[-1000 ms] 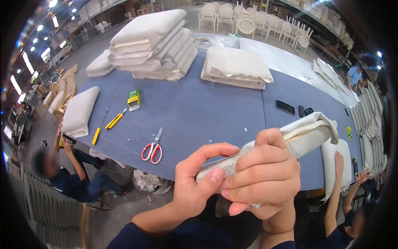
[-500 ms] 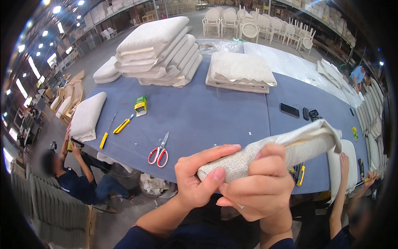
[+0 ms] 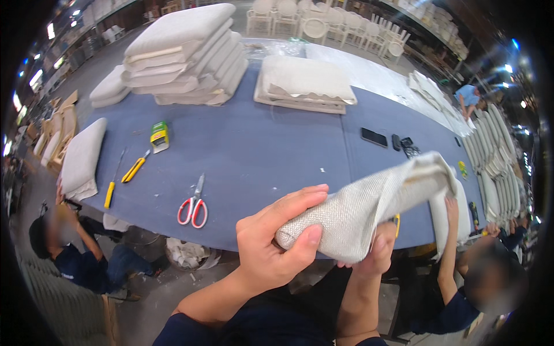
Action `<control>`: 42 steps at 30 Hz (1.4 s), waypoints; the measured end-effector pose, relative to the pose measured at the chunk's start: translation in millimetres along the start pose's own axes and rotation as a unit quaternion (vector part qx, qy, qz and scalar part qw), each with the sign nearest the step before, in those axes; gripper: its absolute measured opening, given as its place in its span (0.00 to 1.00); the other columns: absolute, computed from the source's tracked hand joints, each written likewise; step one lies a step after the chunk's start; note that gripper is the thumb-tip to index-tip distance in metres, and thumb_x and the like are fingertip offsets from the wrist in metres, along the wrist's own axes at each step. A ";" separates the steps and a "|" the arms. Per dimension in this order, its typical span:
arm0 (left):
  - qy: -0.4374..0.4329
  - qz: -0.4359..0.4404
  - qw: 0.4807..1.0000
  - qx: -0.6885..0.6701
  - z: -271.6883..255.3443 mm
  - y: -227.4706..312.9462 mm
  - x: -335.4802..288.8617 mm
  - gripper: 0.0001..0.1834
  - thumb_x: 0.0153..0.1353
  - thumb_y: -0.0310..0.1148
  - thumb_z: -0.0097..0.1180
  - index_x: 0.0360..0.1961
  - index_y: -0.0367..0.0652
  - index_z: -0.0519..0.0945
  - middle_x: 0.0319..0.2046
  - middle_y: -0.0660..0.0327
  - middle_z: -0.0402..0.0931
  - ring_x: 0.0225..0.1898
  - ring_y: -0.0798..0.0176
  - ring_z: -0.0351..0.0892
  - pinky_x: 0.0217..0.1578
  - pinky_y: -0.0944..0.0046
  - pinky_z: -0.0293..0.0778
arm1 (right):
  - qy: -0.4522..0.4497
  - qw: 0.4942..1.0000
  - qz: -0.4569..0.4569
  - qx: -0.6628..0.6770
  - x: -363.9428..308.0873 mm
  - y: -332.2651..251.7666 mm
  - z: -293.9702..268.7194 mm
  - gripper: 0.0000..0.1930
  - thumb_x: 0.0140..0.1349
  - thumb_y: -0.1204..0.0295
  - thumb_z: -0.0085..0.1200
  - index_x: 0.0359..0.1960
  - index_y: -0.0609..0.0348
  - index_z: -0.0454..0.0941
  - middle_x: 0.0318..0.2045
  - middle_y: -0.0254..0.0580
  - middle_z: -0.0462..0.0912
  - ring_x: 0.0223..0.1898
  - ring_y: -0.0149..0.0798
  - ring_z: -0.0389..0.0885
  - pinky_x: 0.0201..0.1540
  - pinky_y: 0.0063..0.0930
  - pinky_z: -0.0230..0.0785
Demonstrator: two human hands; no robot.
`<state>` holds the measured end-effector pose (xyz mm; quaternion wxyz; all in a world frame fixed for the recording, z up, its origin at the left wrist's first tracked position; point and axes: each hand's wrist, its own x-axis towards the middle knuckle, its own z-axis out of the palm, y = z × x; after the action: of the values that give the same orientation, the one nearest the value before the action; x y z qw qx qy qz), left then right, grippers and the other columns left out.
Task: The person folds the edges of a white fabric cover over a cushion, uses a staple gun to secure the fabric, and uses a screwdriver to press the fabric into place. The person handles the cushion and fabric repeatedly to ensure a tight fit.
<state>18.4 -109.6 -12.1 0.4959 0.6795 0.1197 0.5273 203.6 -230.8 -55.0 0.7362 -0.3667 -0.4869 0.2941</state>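
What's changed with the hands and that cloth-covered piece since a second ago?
The right hand has moved down from the front of the cloth-covered piece to its lower edge, partly behind the cloth; its grip is hidden. A broad flap now hangs where it was. The left hand still holds the left end. The scissors and cushion stack stay put on the blue table; only the view shifted.

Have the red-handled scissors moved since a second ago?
No; the scissors keep their place on the blue table, right of the yellow cutter; the view shifted.
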 end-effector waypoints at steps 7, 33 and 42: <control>0.069 0.044 0.996 -0.021 5.9 -13.7 -3.9 0.25 0.67 0.31 0.69 0.60 0.22 0.84 0.54 0.40 0.90 0.54 0.50 0.93 0.58 0.56 0.85 | 0.075 0.935 -0.123 -0.323 17.9 -53.5 19.8 0.17 0.68 0.63 0.61 0.34 0.69 0.87 0.28 0.48 0.90 0.30 0.39 0.88 0.35 0.28 0.79; 0.068 0.007 0.998 -0.005 3.9 -11.8 -17.1 0.29 0.71 0.45 0.64 0.55 0.23 0.85 0.49 0.44 0.90 0.50 0.54 0.90 0.55 0.57 0.81 | 0.068 0.865 -0.180 -0.464 95.0 -185.1 -111.6 0.22 0.78 0.58 0.59 0.61 0.63 0.85 0.59 0.47 0.87 0.59 0.37 0.82 0.67 0.37 0.71; 0.077 0.001 0.997 0.021 9.2 -12.9 -27.7 0.35 0.74 0.55 0.61 0.54 0.23 0.84 0.48 0.48 0.87 0.51 0.55 0.86 0.56 0.55 0.79 | -0.300 0.947 0.004 0.119 103.3 -190.9 -155.5 0.51 0.83 0.30 0.22 0.47 0.63 0.91 0.42 0.52 0.93 0.47 0.43 0.92 0.61 0.39 0.78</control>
<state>19.3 -127.5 -38.5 0.4701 0.6474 0.1681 0.5759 399.5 -295.1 114.5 0.5931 -0.1733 -0.6455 0.4489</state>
